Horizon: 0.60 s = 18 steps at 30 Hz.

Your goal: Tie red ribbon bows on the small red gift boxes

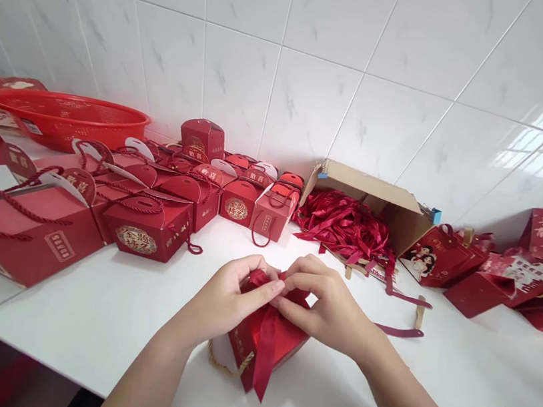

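Note:
A small red gift box (290,342) stands on the white table in front of me, with a gold cord handle (227,367) hanging at its left side. Over its top runs a dark red satin ribbon (264,357), one tail of it falling down the near corner. My left hand (238,293) pinches the ribbon between thumb and fingers. Close against it, my right hand (323,298) also has its fingertips closed on the ribbon at the top of the box. The fingers partly hide the spot where the ribbon comes together.
Many red gift boxes with cord handles (147,226) fill the left. Behind them sits a red plastic basket (65,124). An open cardboard box (370,184) spills red ribbons (344,224). More red boxes (446,255) stand at right; strap pieces (405,332) lie nearby. A tiled wall (318,89) backs the table.

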Available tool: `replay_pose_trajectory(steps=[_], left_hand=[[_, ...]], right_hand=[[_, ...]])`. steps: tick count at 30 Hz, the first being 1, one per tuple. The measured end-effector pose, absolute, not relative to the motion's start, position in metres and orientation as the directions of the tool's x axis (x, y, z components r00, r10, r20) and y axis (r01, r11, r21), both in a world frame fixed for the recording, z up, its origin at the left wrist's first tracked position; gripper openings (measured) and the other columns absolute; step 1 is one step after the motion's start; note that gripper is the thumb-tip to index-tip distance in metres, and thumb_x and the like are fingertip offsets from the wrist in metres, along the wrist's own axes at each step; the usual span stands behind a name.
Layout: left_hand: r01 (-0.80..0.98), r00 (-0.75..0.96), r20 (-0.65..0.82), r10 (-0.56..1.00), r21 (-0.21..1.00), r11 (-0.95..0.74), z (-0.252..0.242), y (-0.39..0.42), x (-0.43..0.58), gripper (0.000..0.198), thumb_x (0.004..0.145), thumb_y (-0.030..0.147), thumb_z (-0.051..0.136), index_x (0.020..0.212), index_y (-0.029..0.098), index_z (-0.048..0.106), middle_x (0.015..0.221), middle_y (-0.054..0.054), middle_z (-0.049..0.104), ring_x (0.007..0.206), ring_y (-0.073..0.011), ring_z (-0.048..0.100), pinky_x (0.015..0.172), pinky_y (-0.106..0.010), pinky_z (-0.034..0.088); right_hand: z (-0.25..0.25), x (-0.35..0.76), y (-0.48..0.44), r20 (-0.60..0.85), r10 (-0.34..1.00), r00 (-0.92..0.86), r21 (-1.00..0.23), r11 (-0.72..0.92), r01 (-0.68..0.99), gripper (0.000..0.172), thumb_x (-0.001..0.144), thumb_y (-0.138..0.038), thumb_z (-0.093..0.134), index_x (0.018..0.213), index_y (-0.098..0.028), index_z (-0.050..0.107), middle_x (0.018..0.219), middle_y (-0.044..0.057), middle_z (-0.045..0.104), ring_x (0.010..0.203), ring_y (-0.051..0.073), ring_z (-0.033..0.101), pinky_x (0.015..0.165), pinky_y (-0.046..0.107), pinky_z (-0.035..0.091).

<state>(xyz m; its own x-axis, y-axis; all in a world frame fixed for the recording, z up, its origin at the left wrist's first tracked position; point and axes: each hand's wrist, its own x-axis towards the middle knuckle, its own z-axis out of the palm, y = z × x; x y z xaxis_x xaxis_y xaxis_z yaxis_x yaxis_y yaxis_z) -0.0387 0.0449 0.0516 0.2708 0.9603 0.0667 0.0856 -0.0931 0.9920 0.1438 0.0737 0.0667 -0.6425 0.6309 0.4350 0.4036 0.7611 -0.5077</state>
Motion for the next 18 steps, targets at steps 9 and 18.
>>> replay_pose_trajectory(steps=[9, 18], left_hand=[[0.076, 0.220, 0.101, 0.970, 0.990, -0.120, 0.0490, 0.0484, -0.0409, 0.029, 0.086, 0.035, 0.058, 0.068, 0.019, 0.043, 0.081, 0.000, 0.058, 0.081, -0.0163, 0.056, 0.071, -0.029, 0.044], [0.217, 0.115, 0.147, 0.982, 0.961, -0.170, 0.0497, 0.0499, -0.0416, 0.033, 0.085, 0.039, 0.058, 0.064, 0.019, 0.042, 0.102, -0.003, 0.058, 0.091, -0.0197, 0.057, 0.079, -0.033, 0.044]], right_hand=[[0.0665, 0.1429, 0.0731, 0.397, 0.633, -0.664, -0.516, 0.753, 0.410, 0.006, 0.081, -0.016, 0.065, 0.075, -0.018, 0.067, 0.081, 0.004, 0.063, 0.079, 0.017, 0.055, 0.069, 0.029, 0.047], [0.0666, 0.1424, 0.0735, 0.411, 0.601, -0.685, -0.465, 0.785, 0.410, 0.008, 0.083, -0.018, 0.063, 0.076, -0.018, 0.065, 0.080, 0.004, 0.062, 0.077, 0.016, 0.053, 0.070, 0.029, 0.046]])
